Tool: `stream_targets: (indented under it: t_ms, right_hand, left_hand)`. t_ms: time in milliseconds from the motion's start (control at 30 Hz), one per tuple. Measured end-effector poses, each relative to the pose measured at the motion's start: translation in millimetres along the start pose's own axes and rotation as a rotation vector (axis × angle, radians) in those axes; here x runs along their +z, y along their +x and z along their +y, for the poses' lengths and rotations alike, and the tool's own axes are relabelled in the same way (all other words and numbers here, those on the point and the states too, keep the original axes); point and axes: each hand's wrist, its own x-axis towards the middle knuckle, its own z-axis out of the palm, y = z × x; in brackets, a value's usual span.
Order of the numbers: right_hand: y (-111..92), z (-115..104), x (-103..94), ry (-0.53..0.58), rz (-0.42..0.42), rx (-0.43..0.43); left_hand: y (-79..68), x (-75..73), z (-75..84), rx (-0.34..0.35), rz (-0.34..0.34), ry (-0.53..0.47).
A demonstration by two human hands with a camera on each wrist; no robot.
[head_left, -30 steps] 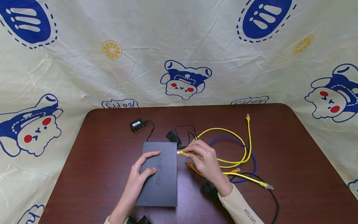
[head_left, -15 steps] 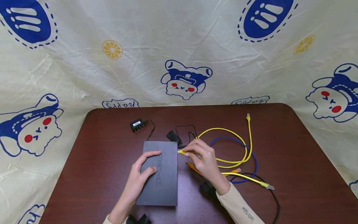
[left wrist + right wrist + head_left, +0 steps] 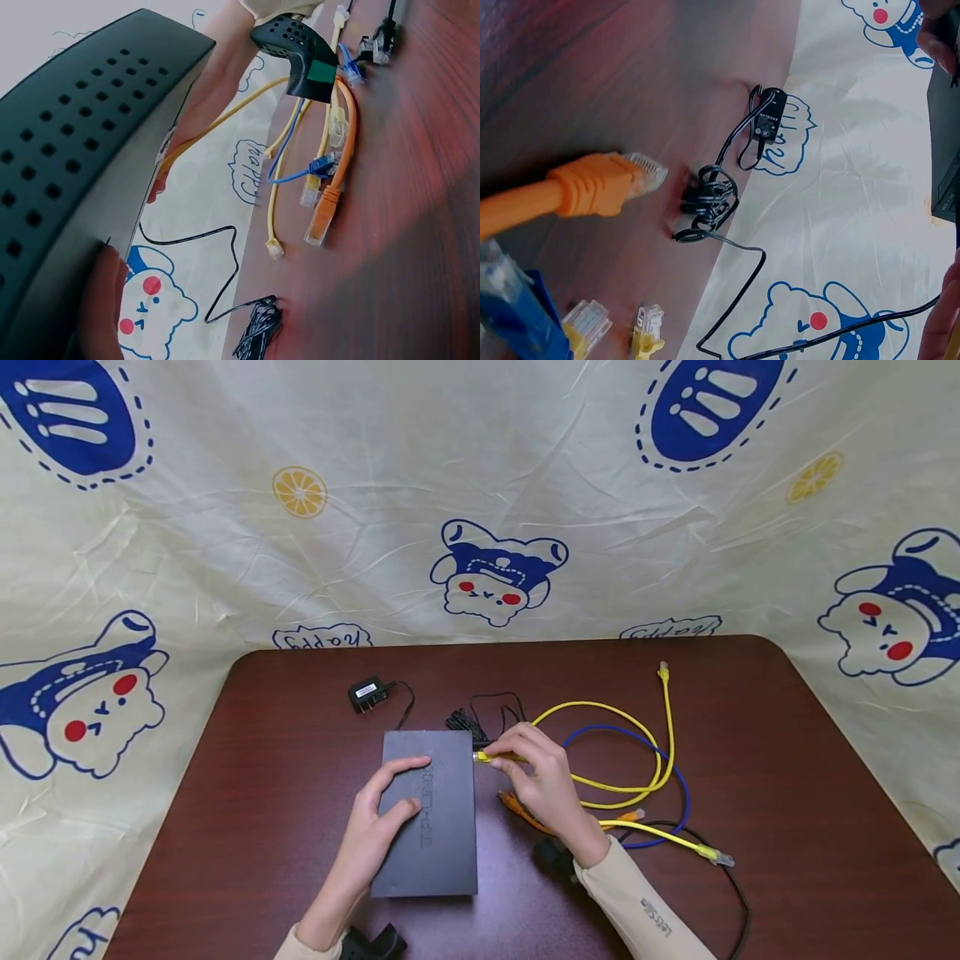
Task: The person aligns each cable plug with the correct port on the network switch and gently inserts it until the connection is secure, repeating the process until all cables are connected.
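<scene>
My left hand (image 3: 367, 827) grips a dark grey TP-Link network switch (image 3: 450, 860) by its left side, thumb and a finger lying on the lettered top. In the left wrist view, the switch's vented side (image 3: 56, 124) fills the left, and a finger (image 3: 103, 307) curls against its edge. With thumb and fingertips, my right hand (image 3: 543, 777) pinches the plug of a yellow network cable (image 3: 483, 757) right at the switch's right edge. The port itself is hidden. An orange cable's plug (image 3: 592, 184) shows close up in the right wrist view.
A black power adapter (image 3: 366, 694) lies behind the switch, its cord bundle (image 3: 465, 723) to the right. Loose yellow cable loops (image 3: 660, 768), a blue cable (image 3: 684, 793), an orange cable (image 3: 517, 810) and a black cable (image 3: 742, 902) spread over the table's right side.
The switch has shifted slightly away from the body, its near edge now higher in view. Both hands have moved along with it, the yellow plug staying at its right edge.
</scene>
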Motion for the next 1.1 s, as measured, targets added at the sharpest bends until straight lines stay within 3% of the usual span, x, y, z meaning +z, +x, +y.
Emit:
stream_targets:
  t_ms: [367, 667, 1100]
  right_hand:
    - [-3, 2, 1.1, -0.031, -0.084, 0.109]
    - [-11, 7, -2.1, -0.03, -0.066, 0.139]
    - [-14, 8, -3.6, -0.051, -0.022, 0.163]
  left_hand:
    - [4.0, 0.7, -8.7, -0.019, 0.045, -0.046]
    - [2.2, -0.3, -12.3, -0.008, 0.075, -0.065]
    - [0.7, 0.5, -13.1, -0.02, 0.057, -0.052]
